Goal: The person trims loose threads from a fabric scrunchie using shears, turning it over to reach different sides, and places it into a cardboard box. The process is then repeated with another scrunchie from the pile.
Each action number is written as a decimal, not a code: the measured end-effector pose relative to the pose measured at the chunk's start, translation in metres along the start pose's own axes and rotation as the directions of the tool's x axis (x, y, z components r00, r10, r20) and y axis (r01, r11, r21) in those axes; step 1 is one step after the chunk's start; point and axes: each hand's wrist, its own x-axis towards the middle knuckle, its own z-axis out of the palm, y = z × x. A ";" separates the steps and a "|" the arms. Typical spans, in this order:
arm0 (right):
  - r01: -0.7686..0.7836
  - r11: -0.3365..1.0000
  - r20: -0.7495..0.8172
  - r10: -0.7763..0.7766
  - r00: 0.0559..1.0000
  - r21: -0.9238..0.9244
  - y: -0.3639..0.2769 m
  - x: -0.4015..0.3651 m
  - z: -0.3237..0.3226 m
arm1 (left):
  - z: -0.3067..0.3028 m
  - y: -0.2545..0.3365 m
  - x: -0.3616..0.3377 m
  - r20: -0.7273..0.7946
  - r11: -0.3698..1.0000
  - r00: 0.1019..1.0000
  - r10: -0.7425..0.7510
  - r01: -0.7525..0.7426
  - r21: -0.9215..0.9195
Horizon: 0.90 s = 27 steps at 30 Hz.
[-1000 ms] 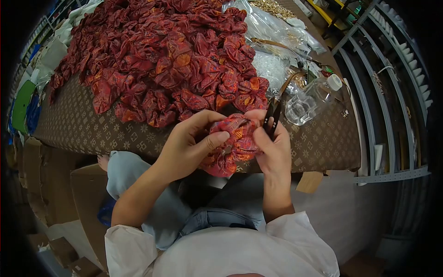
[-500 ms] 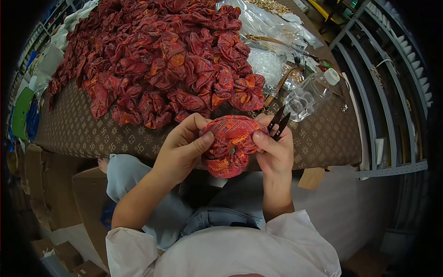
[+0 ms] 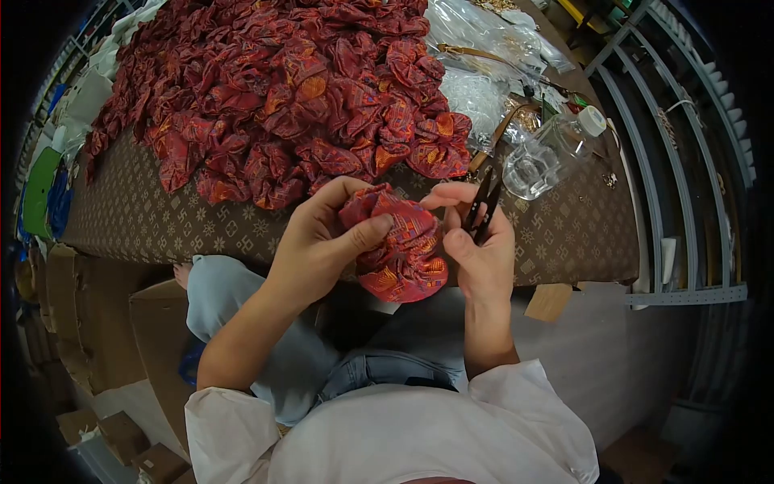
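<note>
A red patterned scrunchie (image 3: 403, 262) hangs in front of me, pinched at its upper left between the thumb and fingers of my left hand (image 3: 334, 242). Just right of it, my right hand (image 3: 480, 242) holds small black snips (image 3: 484, 206), their two blades pointing up and apart. The right thumb and forefinger are close to the scrunchie's right edge, with a small gap visible. Beyond both hands lies a big pile of similar red scrunchies (image 3: 282, 105).
The pile rests on a brown patterned cloth (image 3: 556, 234). A clear bottle (image 3: 556, 153) with a white cap lies at the right, near plastic bags (image 3: 476, 97) and a brown strap (image 3: 504, 129). Metal shelving (image 3: 677, 161) stands at the far right; cardboard boxes (image 3: 105, 323) are low left.
My right hand has come off the scrunchie and keeps the snips. The scrunchie has turned and bunched in my left hand, its central hole no longer clearly visible.
</note>
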 end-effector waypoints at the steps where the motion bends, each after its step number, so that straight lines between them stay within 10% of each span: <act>1: -0.038 0.998 0.047 0.040 0.998 -0.043 0.000 -0.003 0.000 | 0.000 -0.001 0.002 -0.046 0.998 0.999 0.007 -0.010 -0.065; 10: -0.149 0.920 0.066 0.134 0.989 0.362 -0.005 -0.004 -0.005 | 0.009 -0.005 -0.006 -0.188 0.969 0.957 0.221 -0.237 -0.067; 18: -0.118 0.992 0.096 0.114 0.989 0.032 -0.010 -0.003 -0.009 | -0.010 0.003 0.003 -0.001 0.973 1.000 0.026 -0.025 0.229; 20: -0.141 0.988 0.144 0.149 0.978 -0.060 -0.007 -0.005 -0.013 | -0.010 0.006 0.012 0.132 0.698 0.796 0.590 -0.586 0.412; 23: -0.157 0.984 0.198 0.172 0.965 -0.087 -0.007 -0.007 -0.003 | -0.007 0.016 0.011 0.408 0.522 0.760 0.506 -0.646 0.557; 27: -0.035 0.995 0.137 0.048 0.989 -0.097 -0.003 -0.003 -0.006 | -0.011 0.008 0.002 0.293 0.685 0.922 0.254 -0.385 0.618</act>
